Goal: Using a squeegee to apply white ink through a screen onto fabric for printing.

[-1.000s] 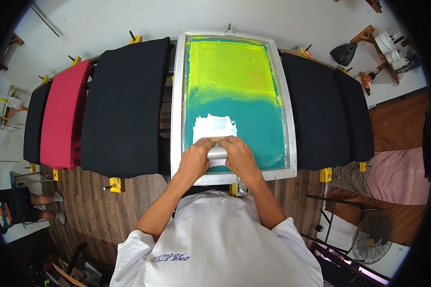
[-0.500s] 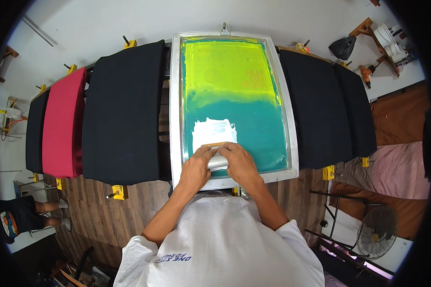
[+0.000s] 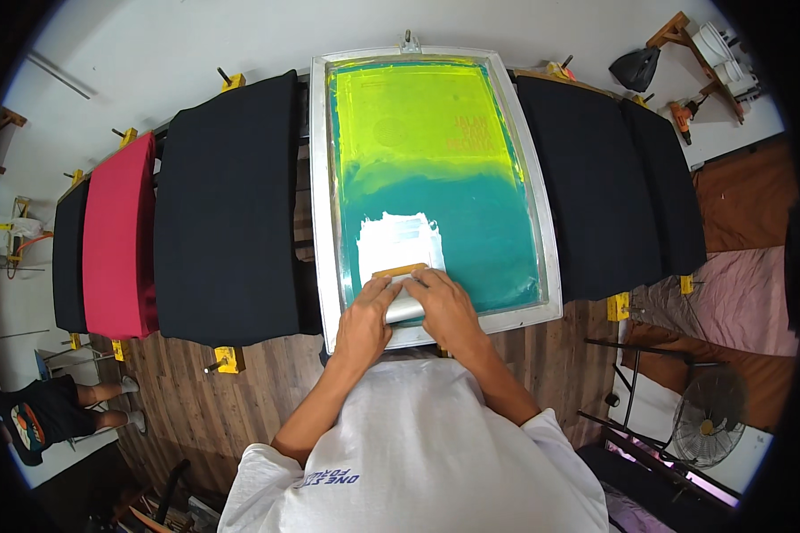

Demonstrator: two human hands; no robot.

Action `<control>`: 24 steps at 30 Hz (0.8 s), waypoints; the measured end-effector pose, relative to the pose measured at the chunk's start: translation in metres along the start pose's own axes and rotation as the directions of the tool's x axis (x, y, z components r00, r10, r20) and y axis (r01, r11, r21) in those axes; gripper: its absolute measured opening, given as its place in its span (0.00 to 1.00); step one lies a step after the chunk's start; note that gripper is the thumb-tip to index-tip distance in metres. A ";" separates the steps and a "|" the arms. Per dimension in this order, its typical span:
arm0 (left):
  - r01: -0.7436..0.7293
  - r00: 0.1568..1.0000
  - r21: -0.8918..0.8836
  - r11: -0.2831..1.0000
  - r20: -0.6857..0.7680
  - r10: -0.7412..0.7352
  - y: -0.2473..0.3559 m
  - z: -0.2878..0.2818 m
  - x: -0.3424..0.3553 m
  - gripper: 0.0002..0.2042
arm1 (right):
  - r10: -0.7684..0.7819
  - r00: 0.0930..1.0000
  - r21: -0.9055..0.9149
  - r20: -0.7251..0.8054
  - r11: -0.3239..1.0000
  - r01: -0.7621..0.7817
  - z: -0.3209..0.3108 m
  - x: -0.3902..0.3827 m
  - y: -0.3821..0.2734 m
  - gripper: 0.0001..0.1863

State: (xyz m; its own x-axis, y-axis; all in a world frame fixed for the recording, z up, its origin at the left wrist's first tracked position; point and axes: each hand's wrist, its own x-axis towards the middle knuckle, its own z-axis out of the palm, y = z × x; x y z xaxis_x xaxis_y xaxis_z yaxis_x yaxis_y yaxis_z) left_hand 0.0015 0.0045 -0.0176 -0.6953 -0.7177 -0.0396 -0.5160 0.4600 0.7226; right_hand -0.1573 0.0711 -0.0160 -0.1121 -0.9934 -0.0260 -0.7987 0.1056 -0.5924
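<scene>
A silver-framed printing screen (image 3: 324, 204) lies before me, its mesh green with a yellow-green upper part. Both my hands grip a squeegee (image 3: 406, 310) with a silver handle and an amber blade, low on the mesh. My left hand (image 3: 364, 314) is closed on the handle's left part, my right hand (image 3: 443, 308) on its right. The thumbs come close together at the middle. A patch of white ink (image 3: 384, 238) spreads just beyond the blade, ragged at its far edge. Fingers hide part of the handle.
Black-covered boards (image 3: 231, 213) stand on both sides of the screen, with a red-covered board (image 3: 120, 244) farther left. A hinge clamp (image 3: 409, 43) sits at the screen's far edge. A fan (image 3: 709, 417) is at lower right; another person (image 3: 49, 413) is at far left.
The squeegee has slid slightly toward me, with both hands still on it. More of its amber blade shows, and the white patch beyond it is a little longer. The whole view has shifted slightly.
</scene>
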 end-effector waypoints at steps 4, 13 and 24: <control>0.010 0.999 -0.039 0.999 -0.039 -0.011 0.003 0.001 -0.002 0.32 | -0.018 1.000 -0.035 -0.025 0.999 0.017 0.001 -0.004 -0.002 0.26; 0.029 0.999 -0.050 0.998 0.018 -0.029 0.005 -0.003 -0.008 0.32 | -0.003 0.998 -0.026 -0.064 1.000 0.002 0.009 -0.011 -0.004 0.27; 0.065 0.997 -0.088 0.994 0.055 -0.060 0.010 -0.004 -0.019 0.33 | 0.033 0.999 -0.046 0.013 0.998 -0.032 -0.003 -0.019 -0.016 0.26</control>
State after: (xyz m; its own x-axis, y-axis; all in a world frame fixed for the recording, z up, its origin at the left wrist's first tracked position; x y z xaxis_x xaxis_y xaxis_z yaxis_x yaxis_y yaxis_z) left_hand 0.0116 0.0205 -0.0067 -0.6896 -0.7141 -0.1206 -0.5135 0.3647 0.7767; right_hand -0.1447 0.0882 -0.0036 -0.1308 -0.9898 -0.0558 -0.8212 0.1397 -0.5532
